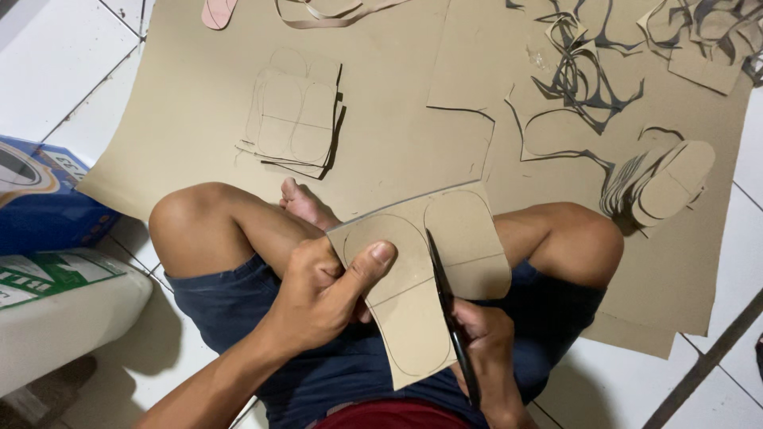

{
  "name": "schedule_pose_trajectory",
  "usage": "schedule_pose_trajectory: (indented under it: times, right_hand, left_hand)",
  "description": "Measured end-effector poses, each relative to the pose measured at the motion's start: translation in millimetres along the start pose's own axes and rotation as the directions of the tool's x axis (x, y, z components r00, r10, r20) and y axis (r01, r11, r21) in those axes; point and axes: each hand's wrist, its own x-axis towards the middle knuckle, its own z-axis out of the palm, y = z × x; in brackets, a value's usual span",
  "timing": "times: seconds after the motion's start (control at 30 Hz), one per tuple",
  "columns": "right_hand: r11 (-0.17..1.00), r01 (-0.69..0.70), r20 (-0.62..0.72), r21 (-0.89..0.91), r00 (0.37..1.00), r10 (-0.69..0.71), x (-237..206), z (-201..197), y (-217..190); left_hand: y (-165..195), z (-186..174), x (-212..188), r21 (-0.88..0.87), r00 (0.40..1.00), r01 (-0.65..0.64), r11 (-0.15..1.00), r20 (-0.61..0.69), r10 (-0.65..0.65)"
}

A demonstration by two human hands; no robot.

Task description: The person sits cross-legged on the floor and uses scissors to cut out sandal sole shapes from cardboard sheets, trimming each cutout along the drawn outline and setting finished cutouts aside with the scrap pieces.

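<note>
My left hand point(327, 292) grips a tan cardboard piece point(469, 238) marked with pencilled sole outlines, thumb on top near its left edge. My right hand point(486, 349) holds black scissors point(447, 306), their blades lying up the middle of the piece between two outlines. The piece is held above my crossed legs, and I sit on the floor in dark blue shorts.
A large tan cardboard sheet point(199, 119) covers the white tiled floor ahead. On it lie a stack of marked squares point(296, 119), a stack of cut sole shapes point(664, 184) and curled offcut strips point(584, 79). A blue box point(36, 206) and a white sack point(63, 314) sit at left.
</note>
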Motion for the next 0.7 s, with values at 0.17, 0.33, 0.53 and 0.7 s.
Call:
schedule_pose_trajectory:
  times: [0.17,0.33,0.53,0.7]
  right_hand:
    - [0.991,0.074,0.067,0.111,0.994,-0.081,2,-2,-1]
    - [0.987,0.048,-0.009,-0.154,0.999,-0.050,0,-1,0]
    - [0.999,0.036,0.033,-0.026,0.999,-0.035,1,0,-9]
    - [1.000,-0.002,0.074,0.007,0.997,0.001,0,-3,-15]
  left_hand:
    - [7,5,-3,-0.037,0.999,0.009,0.999,0.052,-0.007]
    - [11,3,-4,-0.054,0.992,0.112,0.992,0.059,-0.109]
    - [10,1,-4,-0.032,0.983,0.150,0.988,0.107,-0.146]
    - [9,-1,-2,-0.085,0.978,0.163,0.983,0.146,-0.150]
